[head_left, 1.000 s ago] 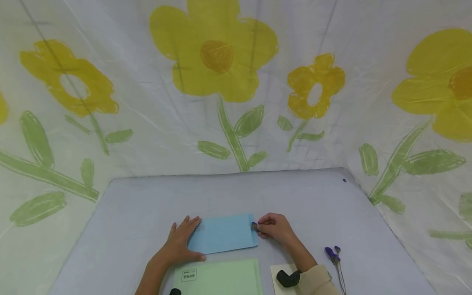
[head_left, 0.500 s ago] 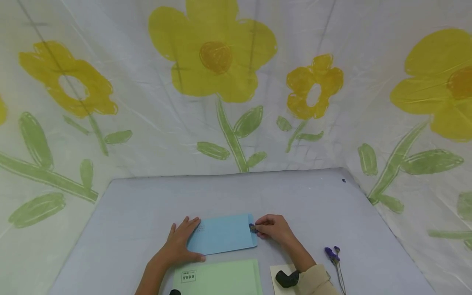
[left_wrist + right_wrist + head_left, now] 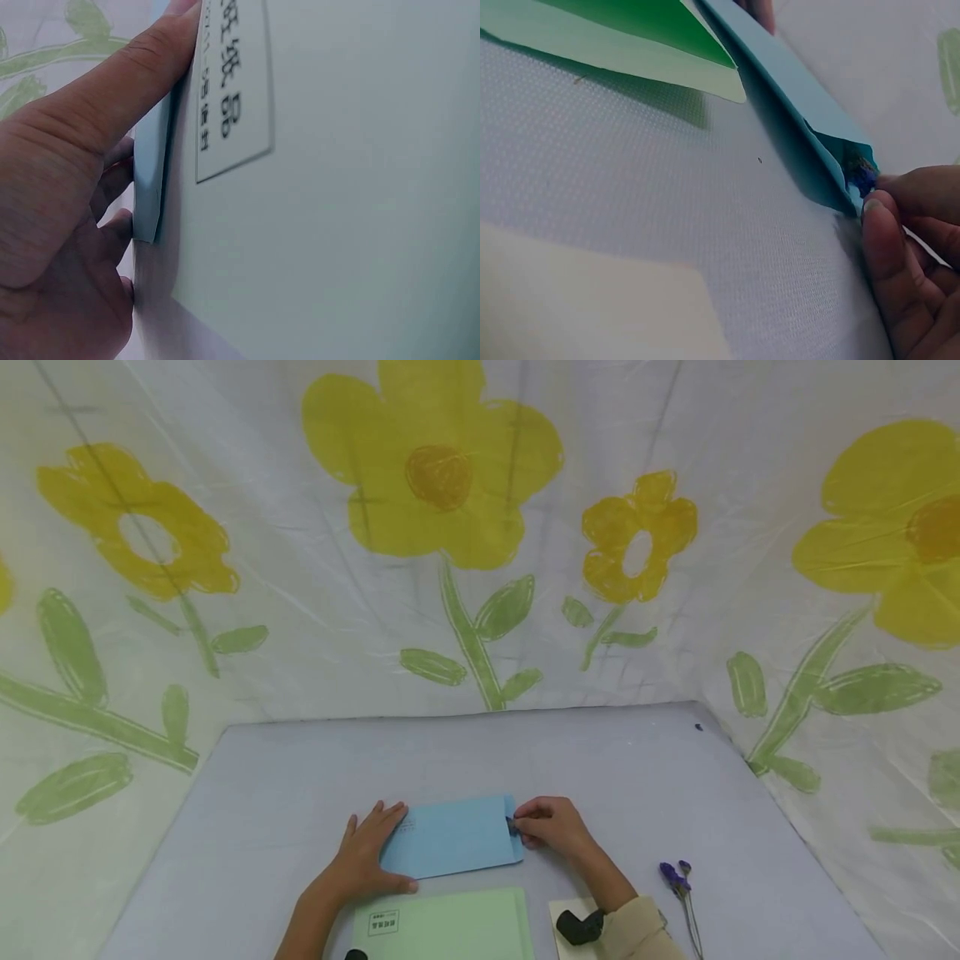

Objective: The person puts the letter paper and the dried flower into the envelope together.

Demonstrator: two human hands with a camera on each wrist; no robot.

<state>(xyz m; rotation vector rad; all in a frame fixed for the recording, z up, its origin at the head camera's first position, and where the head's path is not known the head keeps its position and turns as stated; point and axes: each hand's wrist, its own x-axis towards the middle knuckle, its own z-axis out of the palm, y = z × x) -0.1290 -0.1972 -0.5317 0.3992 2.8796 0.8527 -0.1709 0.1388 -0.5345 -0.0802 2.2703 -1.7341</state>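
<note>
A blue envelope (image 3: 453,839) lies flat on the table with its opening at the right end. My left hand (image 3: 367,852) rests across its left end, fingers spread along the far side and thumb near the front edge. At the opening, my right hand (image 3: 557,827) pinches a small dried purple flower (image 3: 863,177) between thumb and fingertips. In the right wrist view the flower sits partly inside the gaping mouth of the envelope, its lower part hidden by the fingers. The left wrist view shows the thumb beside the blue edge.
A green envelope (image 3: 442,927) with a printed box lies just in front of the blue one. A cream paper (image 3: 564,910) sits under the right forearm. Purple flowers on stems (image 3: 678,881) lie at the right, and a tiny dark bit (image 3: 698,727) at the far right corner.
My right hand has moved slightly left, and the flower has gone from the envelope's edge into its opening, so less of it shows. The left hand stays in place.
</note>
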